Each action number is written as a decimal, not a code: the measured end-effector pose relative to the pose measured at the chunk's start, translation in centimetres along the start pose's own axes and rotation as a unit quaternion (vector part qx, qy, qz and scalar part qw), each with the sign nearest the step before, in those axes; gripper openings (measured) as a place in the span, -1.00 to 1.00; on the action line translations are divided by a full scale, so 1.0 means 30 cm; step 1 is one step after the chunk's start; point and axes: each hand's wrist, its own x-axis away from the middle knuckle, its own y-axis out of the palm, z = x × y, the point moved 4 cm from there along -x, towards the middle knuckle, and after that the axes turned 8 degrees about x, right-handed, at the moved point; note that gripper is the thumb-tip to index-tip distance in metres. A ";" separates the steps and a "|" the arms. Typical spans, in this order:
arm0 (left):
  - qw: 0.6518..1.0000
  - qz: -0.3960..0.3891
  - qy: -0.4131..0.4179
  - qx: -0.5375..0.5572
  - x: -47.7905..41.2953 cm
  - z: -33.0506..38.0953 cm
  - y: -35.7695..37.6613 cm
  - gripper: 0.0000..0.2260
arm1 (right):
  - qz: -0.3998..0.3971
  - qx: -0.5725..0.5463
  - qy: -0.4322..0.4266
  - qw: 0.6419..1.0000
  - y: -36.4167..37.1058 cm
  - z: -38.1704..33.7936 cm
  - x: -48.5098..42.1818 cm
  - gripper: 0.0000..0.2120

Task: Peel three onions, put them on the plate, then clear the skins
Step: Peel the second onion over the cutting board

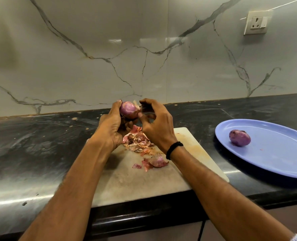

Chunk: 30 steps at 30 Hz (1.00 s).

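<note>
Both hands are raised together above a cutting board [126,185]. The left hand [113,126] grips a partly peeled red onion [127,109], while the right hand [154,126] pinches loose skin at the onion's end. Onion skins [139,141] lie heaped on the board. To the right, on the dark table [31,153], a blue plate [275,159] holds one peeled onion [239,137].
</note>
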 end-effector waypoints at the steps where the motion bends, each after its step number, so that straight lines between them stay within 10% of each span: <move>1: 1.000 -0.001 0.003 -0.002 -0.002 0.001 -0.001 -0.67 | -0.001 0.005 -0.014 1.000 0.002 -0.004 0.003 -0.62; 19: 0.998 -0.046 -0.037 -0.021 -0.012 -0.033 0.000 -0.42 | 0.060 0.109 -0.095 0.988 0.007 -0.002 0.015 -0.85; 30: 0.998 -0.047 -0.025 0.017 -0.002 -0.032 0.011 -0.51 | 0.052 0.111 -0.088 0.989 0.027 -0.017 0.013 -0.61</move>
